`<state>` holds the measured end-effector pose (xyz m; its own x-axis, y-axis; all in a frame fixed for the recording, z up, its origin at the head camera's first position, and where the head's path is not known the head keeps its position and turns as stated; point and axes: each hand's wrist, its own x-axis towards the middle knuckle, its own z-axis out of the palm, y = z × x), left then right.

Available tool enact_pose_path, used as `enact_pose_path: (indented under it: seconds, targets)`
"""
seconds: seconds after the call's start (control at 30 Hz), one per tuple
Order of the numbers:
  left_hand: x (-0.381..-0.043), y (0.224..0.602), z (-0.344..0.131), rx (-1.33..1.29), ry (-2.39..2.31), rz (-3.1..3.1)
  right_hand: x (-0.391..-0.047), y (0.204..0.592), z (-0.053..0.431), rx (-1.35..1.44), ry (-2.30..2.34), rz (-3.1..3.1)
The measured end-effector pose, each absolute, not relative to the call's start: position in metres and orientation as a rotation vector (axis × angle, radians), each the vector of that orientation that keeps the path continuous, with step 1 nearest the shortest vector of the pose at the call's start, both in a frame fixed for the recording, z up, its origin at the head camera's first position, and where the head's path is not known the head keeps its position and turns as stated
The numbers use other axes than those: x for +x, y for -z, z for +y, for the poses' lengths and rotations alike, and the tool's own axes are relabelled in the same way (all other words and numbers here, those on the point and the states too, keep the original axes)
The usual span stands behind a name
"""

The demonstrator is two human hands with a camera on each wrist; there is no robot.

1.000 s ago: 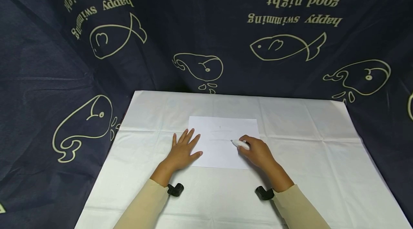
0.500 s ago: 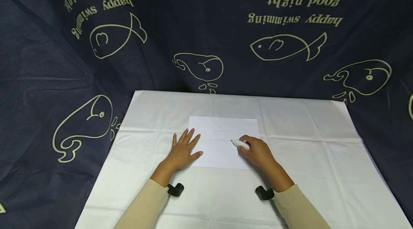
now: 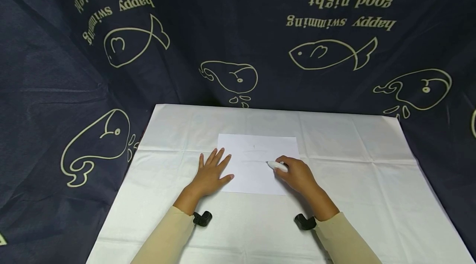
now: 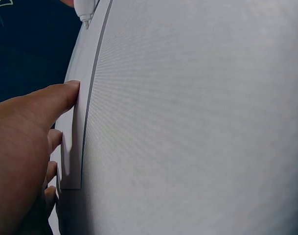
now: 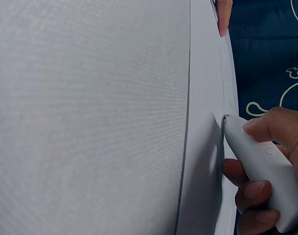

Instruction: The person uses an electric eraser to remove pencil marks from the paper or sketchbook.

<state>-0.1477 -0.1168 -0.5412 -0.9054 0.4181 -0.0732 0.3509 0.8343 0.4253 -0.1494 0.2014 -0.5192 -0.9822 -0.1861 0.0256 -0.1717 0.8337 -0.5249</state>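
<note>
A sheet of white paper (image 3: 253, 179) lies on the white-covered table, with a few faint pencil-thin lines (image 3: 254, 161) across its upper half. My left hand (image 3: 209, 176) rests with spread fingers on the paper's left edge; its thumb (image 4: 65, 95) presses the sheet in the left wrist view. Over the right part of the sheet, my right hand (image 3: 297, 176) grips a thick white correction pen (image 5: 259, 164) between thumb and curled fingers. The narrow metal tip (image 5: 226, 116) points left, right at the paper by the end of the lower line.
A creased white cloth (image 3: 353, 198) covers the table. Behind and beside it hangs a dark blue curtain (image 3: 260, 41) printed with whales, fish and words. Black wrist cameras sit at the left cuff (image 3: 202, 218) and right cuff (image 3: 305, 222).
</note>
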Motion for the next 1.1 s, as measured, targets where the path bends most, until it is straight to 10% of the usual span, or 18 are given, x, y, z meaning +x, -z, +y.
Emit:
enact_pose_path:
  seconds: [1.1]
  targets:
    - [-0.1469, 0.5344, -0.1150, 0.584, -0.580, 2.835, -0.1498, 0.5155, 0.2006, -0.291, 0.838, 2.978]
